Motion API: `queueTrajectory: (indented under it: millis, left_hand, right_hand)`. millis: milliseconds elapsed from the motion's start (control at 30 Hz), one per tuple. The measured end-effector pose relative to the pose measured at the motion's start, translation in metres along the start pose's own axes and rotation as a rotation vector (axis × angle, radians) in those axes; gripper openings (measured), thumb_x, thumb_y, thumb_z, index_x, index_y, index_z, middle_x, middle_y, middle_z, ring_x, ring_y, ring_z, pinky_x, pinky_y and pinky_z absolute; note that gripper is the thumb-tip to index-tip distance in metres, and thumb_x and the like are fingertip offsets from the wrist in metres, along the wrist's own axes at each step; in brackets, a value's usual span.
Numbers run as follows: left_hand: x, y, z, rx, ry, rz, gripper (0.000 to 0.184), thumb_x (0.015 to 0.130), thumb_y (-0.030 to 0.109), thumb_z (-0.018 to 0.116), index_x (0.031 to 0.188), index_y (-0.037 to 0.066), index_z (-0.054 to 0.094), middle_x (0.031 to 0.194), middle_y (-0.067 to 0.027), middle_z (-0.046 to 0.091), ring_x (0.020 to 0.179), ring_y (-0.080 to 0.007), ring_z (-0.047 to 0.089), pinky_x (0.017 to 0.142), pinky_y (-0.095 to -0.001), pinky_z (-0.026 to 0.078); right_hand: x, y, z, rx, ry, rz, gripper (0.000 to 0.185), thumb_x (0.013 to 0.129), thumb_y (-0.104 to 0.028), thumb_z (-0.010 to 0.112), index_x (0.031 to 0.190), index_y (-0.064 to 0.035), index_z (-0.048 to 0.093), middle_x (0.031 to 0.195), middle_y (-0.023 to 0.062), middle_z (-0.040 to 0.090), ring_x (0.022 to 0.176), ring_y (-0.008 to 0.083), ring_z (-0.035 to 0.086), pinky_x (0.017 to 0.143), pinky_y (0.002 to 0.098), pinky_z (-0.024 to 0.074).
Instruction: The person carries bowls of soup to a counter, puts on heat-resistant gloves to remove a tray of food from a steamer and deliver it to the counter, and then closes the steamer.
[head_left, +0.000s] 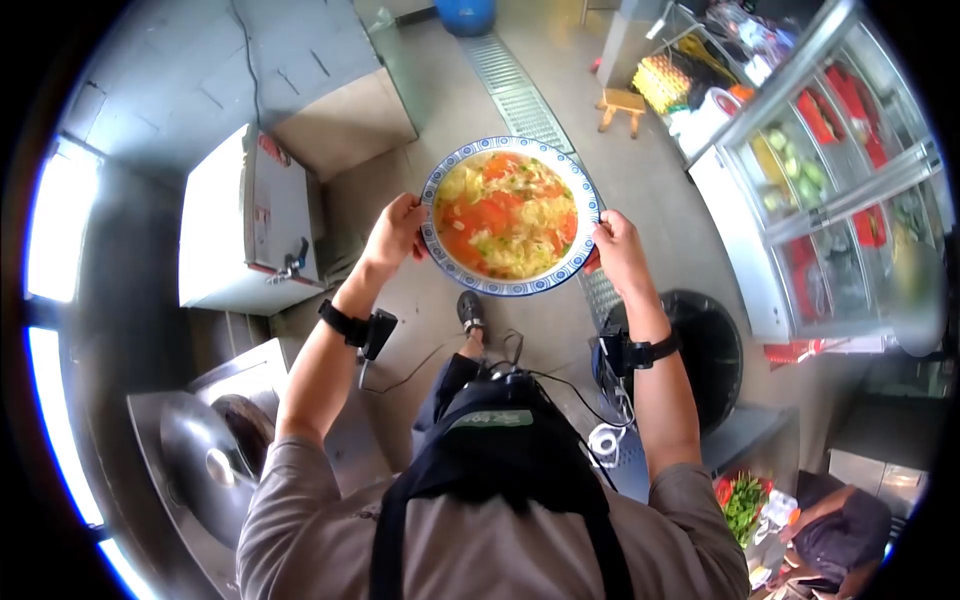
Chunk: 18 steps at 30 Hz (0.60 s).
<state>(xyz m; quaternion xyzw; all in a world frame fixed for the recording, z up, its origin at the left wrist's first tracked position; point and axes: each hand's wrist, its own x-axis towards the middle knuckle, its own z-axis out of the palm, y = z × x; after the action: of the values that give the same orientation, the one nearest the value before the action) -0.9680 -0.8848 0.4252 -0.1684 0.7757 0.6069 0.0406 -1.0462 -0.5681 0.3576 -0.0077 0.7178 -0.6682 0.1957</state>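
Soup [505, 215] with orange-red chunks, pale yellow shreds and green flecks lies in a wide, round white bowl with a blue-patterned rim [515, 287]; the bowl is held up in front of the person, above the grey floor [415, 345]; the bare left hand [397, 235] grips the rim at its left side, fingers curled beneath it; the bare right hand [617, 247] grips the opposite side in the same way, so the bowl hangs between the two; a black strap with a small dark device circles each wrist.

Beyond the bowl runs a pale metal drain grating [515, 90]; at the left stands a boxy white appliance [225, 225]; at the right stands a glass-fronted display cabinet [820, 195] with red packs inside; a large, round black bin [712, 350] sits near the right forearm; another person in dark clothing [848, 525] is at the lower right, beside green leafy vegetables [744, 508].
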Motion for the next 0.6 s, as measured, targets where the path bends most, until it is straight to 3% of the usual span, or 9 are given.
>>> queueTrajectory:
  millis: [133,200,400,433,467,600]
  left_hand:
    - [0.13,0.035,-0.041,-0.096,-0.066,0.126,0.018,0.098,0.016,0.045,0.092,-0.001,0.051,0.064,-0.0057,0.057,0.045,-0.012,0.054,0.04,-0.0237,0.043]
    - [0.172,0.07,-0.055,0.051,-0.01,0.067,0.018,0.098,0.015,0.045,0.093,-0.001,0.051,0.064,-0.0055,0.057,0.044,-0.0116,0.054,0.039,-0.0232,0.042]
    - [0.404,0.114,-0.123,-0.035,-0.023,0.011,0.02,0.099,0.017,0.045,0.095,-0.002,0.052,0.066,-0.0056,0.058,0.045,-0.0106,0.053,0.04,-0.0223,0.043]
    - [0.368,0.104,-0.13,-0.02,-0.011,0.051,0.021,0.099,0.017,0.045,0.096,-0.002,0.052,0.066,-0.0057,0.058,0.045,-0.0104,0.053,0.04,-0.0221,0.042]
    - [0.459,0.118,-0.148,0.003,-0.028,0.058,0.021,0.099,0.018,0.045,0.097,-0.002,0.052,0.066,-0.0057,0.058,0.045,-0.0103,0.052,0.04,-0.0219,0.042]
    - [0.628,0.138,-0.183,-0.031,0.039,0.047,0.022,0.099,0.018,0.046,0.098,-0.002,0.052,0.064,-0.0054,0.057,0.045,-0.0101,0.052,0.039,-0.0217,0.041]
  right_hand:
    - [0.143,-0.038,0.014,-0.074,-0.017,-0.04,0.015,0.093,-0.01,0.051,0.091,0.0045,0.054,0.071,0.0092,0.063,0.048,0.0152,0.061,0.041,0.0275,0.0495]
    - [0.18,-0.078,0.022,0.032,-0.003,-0.021,0.014,0.093,-0.01,0.051,0.091,0.0044,0.053,0.069,0.0098,0.063,0.048,0.0147,0.061,0.041,0.0274,0.0491]
    - [0.416,-0.137,0.051,0.034,-0.043,-0.024,0.014,0.092,-0.009,0.051,0.094,0.0051,0.053,0.069,0.0097,0.063,0.047,0.0145,0.06,0.04,0.028,0.0494]
    - [0.385,-0.137,0.061,0.031,-0.045,-0.061,0.014,0.092,-0.009,0.051,0.094,0.0052,0.053,0.069,0.0096,0.063,0.047,0.0145,0.06,0.04,0.0281,0.0494]
    - [0.47,-0.159,0.069,0.04,-0.028,-0.057,0.014,0.092,-0.009,0.051,0.093,0.0053,0.052,0.069,0.0096,0.063,0.047,0.0145,0.06,0.04,0.0282,0.0495]
    - [0.654,-0.185,0.087,0.02,-0.075,-0.09,0.013,0.092,-0.008,0.051,0.091,0.0054,0.052,0.069,0.0094,0.063,0.048,0.0144,0.061,0.04,0.0282,0.0498]
